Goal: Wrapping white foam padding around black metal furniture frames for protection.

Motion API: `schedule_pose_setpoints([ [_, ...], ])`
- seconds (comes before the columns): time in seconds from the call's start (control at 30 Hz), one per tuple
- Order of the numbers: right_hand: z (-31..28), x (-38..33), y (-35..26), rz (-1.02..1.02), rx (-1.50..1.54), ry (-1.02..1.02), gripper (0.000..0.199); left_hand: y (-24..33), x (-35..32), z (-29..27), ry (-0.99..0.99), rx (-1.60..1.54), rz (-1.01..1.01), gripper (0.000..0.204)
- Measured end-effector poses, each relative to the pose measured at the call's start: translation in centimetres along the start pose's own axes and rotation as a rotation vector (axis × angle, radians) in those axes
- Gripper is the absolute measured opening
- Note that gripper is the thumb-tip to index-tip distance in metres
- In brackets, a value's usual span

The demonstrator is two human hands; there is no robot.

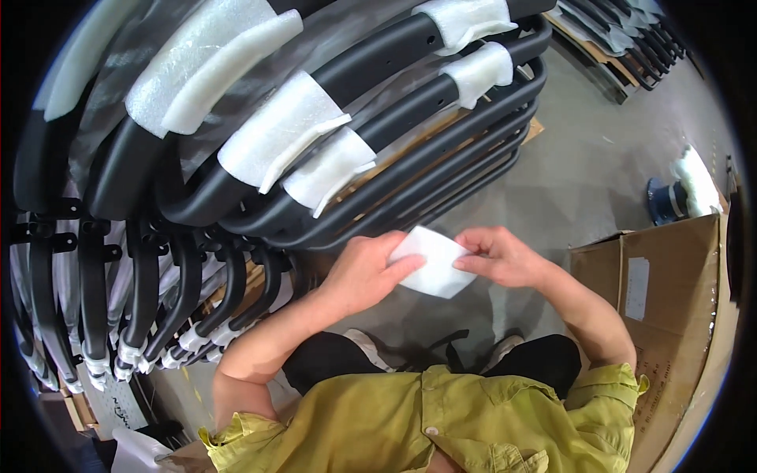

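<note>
A small white sheet (435, 264), roughly square, is held in front of my body between both hands. Whether it is paper or thin foam I cannot tell. My left hand (364, 272) grips its left edge, with the thumb lying on top of it. At the right corner my right hand (505, 257) pinches it between thumb and fingers. Just beyond my left hand stand bent black metal tubes (331, 213), stacked in a row. White foam wraps (280, 130) cover several of them.
On the right stands a large open cardboard box (678, 315). Behind it a blue spool (667, 202) rests beside a white roll (697, 180). More black tubes (631, 51) lie on a pallet at the far right. Grey floor (583, 158) shows between.
</note>
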State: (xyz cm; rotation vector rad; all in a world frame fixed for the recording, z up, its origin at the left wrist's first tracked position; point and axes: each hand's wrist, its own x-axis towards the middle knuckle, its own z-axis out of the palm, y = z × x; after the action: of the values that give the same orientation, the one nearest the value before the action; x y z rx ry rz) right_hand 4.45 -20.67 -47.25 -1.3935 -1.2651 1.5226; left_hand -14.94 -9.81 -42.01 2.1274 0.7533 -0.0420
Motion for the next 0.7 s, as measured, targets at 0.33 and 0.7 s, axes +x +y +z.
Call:
schedule_pose_setpoints([
  [0.33, 1.4, 9.3, 4.0, -0.141, 0.474, 0.177, 0.012, -3.0, 1.8, -2.3, 0.617, 0.508, 0.094, 0.031],
  [0.7, 3.2, 8.9, 3.7, 0.042, 0.703, 0.057, 0.020, -4.0, 2.4, -0.9, 0.847, 0.302, 0.136, 0.023],
])
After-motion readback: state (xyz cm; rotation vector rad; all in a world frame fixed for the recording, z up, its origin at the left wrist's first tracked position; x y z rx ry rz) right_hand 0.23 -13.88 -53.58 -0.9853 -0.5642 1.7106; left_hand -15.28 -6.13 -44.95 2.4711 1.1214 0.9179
